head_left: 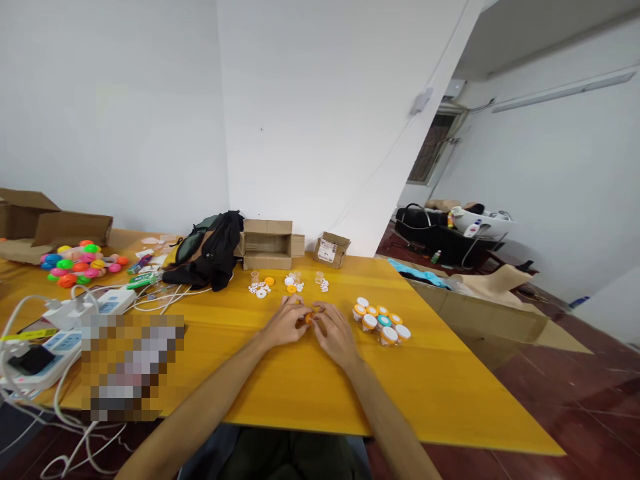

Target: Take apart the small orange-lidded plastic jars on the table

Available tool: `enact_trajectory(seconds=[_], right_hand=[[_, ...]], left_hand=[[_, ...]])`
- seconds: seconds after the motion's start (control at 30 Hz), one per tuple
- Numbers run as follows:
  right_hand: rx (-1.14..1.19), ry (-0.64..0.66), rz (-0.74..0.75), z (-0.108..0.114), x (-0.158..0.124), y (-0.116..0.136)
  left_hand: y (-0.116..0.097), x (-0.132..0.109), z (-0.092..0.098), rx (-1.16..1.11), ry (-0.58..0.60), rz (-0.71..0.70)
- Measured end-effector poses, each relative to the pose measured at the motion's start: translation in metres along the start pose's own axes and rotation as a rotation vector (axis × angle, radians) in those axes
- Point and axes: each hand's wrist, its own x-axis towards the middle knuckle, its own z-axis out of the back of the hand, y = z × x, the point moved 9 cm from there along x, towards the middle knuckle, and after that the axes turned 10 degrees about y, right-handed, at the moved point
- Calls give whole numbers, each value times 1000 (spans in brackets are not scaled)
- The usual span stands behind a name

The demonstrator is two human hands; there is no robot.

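Over the middle of the yellow table (300, 400), my left hand (286, 323) and my right hand (336, 333) meet fingertip to fingertip. Both are closed on a small orange round piece (309, 318), partly hidden by the fingers; it looks like a lid. Beyond the hands lie small white pieces (261, 292), an orange ring-like lid (269, 282) and a clear little cup (255, 277). A second cluster of white pieces (290, 281) sits to its right, and a third cluster (325, 285) further right. Right of my hands stands a group of small lidded jars (384, 321), mostly orange-rimmed, one teal.
Two open cardboard boxes (268, 245) (333, 250) stand at the table's back, beside a dark backpack (207, 250). Colourful balls (83, 265), white power strips (65, 343) with cables and a blurred flat object (133, 367) occupy the left. The table's right edge borders a large carton (450, 313).
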Motion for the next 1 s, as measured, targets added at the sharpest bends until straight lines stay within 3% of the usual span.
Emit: enact_trajectory(seconds=[0.33,0.53,1.0], right_hand=[[41,-33,-37,3,0,-2],[50,-61,-114,6,-1,-16],[-63,28,-128,-5,-7,-30]], left_hand=[[2,2,1,-11,8,62],[16,1,9,-67,-80,156],[26,1,10,-155,-130,205]])
